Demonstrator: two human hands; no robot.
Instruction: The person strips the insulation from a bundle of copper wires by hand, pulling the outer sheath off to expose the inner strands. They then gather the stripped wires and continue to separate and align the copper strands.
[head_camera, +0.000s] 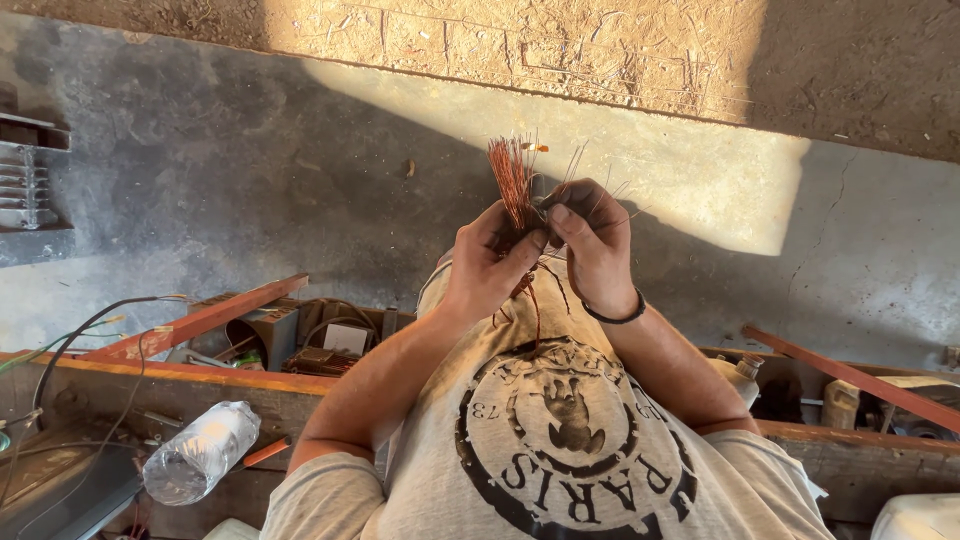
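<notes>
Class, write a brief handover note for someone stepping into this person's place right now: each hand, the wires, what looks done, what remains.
Left hand: closed around the bundle of copper wires, strands fanning upward.
Right hand: fingers pinching strands beside the left hand's grip.
Loose thin strands splay to the right; one copper strand hangs toward the shirt.
Done: most strands gathered into one bundle.
Left: the stray strands are still outside it.

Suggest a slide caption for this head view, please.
Both hands, left and right, grip a copper wire bundle above a cluttered workbench.
</notes>
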